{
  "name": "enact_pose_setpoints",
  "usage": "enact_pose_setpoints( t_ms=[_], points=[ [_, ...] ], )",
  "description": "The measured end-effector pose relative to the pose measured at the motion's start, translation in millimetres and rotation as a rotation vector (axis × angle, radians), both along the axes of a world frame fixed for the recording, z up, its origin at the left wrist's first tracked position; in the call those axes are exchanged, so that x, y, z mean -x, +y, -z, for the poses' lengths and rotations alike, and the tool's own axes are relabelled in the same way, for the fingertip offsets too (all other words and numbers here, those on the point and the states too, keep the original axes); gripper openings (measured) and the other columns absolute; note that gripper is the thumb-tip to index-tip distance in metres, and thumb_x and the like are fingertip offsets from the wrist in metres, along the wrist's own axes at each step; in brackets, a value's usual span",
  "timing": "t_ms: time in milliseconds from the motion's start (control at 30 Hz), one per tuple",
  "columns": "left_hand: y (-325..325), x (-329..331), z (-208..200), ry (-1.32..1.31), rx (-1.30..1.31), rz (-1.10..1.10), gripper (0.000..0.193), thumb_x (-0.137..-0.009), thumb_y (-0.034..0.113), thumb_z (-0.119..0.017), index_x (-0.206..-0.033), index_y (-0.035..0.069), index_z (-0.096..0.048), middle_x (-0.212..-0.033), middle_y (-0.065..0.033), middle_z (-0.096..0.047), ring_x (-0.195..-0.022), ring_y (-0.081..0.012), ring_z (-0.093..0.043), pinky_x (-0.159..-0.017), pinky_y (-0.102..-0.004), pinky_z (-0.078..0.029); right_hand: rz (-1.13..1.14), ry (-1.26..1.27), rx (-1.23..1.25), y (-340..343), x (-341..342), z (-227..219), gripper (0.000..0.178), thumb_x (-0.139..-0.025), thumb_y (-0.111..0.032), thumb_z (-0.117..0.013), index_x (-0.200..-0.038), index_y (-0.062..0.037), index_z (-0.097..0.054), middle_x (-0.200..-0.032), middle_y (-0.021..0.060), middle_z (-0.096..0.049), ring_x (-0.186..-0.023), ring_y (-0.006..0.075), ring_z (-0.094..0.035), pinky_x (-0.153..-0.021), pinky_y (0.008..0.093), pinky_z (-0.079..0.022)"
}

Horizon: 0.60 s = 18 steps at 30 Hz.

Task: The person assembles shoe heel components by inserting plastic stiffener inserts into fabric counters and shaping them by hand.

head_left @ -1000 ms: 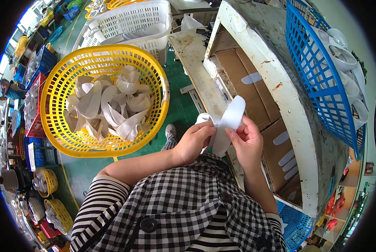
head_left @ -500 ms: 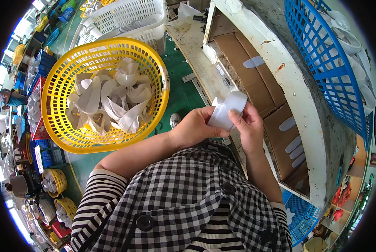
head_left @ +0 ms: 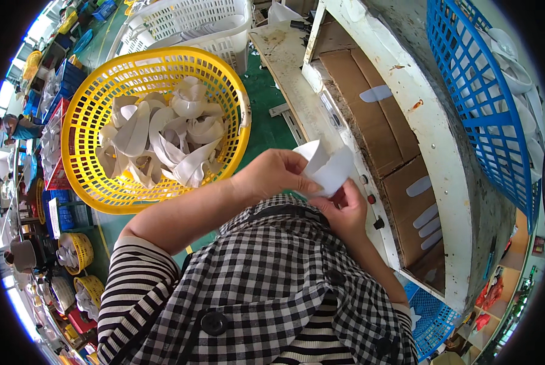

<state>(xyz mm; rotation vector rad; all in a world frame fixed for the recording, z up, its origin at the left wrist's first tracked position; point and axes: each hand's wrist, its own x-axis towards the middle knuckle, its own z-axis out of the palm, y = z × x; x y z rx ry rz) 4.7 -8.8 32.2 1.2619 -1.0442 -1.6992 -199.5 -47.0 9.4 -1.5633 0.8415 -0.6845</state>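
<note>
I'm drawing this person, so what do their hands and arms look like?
The left hand and right hand are bare, with no gloves, watch or bracelet showing. The left sleeve has black and white stripes and stops around the elbow. The right sleeve has similar stripes.

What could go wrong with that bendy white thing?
Maybe a couple of things. The white curved piece is bent between the person's left grip and right grip, so it might spring away if the fingers slip. It also looks thin, so squeezing too hard could crease it. And the white pieces in the yellow basket lie in a jumbled heap, so they might press each other out of shape.
</note>
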Motion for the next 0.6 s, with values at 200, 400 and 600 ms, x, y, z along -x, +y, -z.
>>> enact_pose_setpoints(
  t_ms=[200,400,600],
  points=[
    [24.5,16.3,-3.6,-0.010,-0.106,-0.050,0.028,-0.080,0.014,-0.072,-0.101,-0.002,-0.064,-0.091,-0.0056,-0.068,-0.082,-0.0081,-0.060,-0.077,-0.0224,-0.047,0.054,-0.330,-0.586,2.6,16.0,-8.5,0.029,-0.084,-0.009,-0.067,-0.109,0.0002,-0.057,-0.103,0.0073,-0.060,-0.101,0.0149,-0.055,-0.090,0.0298,-0.044],
    [30.4,24.8,-0.9,-0.166,0.196,0.005,0.026,-0.078,0.016,-0.071,-0.096,-0.002,-0.066,-0.090,-0.0082,-0.066,-0.079,-0.0113,-0.060,-0.076,-0.0263,-0.048,0.084,-0.368,-0.673,3.9,17.0,-16.3,0.019,-0.086,-0.006,-0.063,-0.103,0.0002,-0.060,-0.102,0.0091,-0.062,-0.096,0.0149,-0.057,-0.087,0.0285,-0.045],
    [42.7,35.5,-17.2,-0.179,0.143,-0.007,0.027,-0.083,0.019,-0.070,-0.103,0.002,-0.065,-0.101,-0.0050,-0.066,-0.095,-0.0087,-0.057,-0.084,-0.0260,-0.045,0.180,-0.320,-0.626,4.9,6.2,-17.5,0.021,-0.086,-0.008,-0.064,-0.104,0.0020,-0.060,-0.098,0.0106,-0.064,-0.089,0.0139,-0.060,-0.081,0.0262,-0.048]
  ],
)
